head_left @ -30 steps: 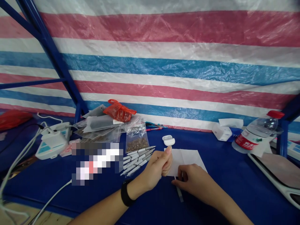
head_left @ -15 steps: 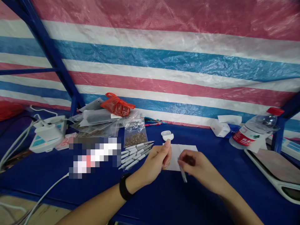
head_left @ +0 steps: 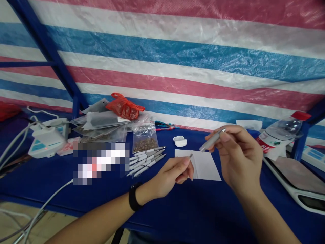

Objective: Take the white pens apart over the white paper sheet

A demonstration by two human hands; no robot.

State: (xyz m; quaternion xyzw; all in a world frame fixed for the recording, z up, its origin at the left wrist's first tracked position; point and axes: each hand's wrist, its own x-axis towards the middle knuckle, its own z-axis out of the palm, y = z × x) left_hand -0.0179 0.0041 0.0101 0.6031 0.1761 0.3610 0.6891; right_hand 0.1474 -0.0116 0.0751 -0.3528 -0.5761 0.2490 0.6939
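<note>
My right hand is raised over the white paper, pinching the grey lower barrel of a pen. Its shiny tip points up and right, its wider end down and left. My left hand is closed in a pinch at the paper's left side. A small metal-coloured piece sticks out past its thumb; the rest is hidden in the fingers. The folded white paper lies flat beneath and between the hands. Left of my left hand, several white-and-grey pens lie in a bunch.
Behind the paper sits an open white earbud case. A clear bag of brown bits, a red plastic bag and blue and red pens lie further back. On the right are a bottle and a scale; power strip at left.
My right hand has risen and moved right with the pen barrel, turning its tip upward. My left hand stays near the paper, and a small metal-coloured piece now shows at its thumb.
</note>
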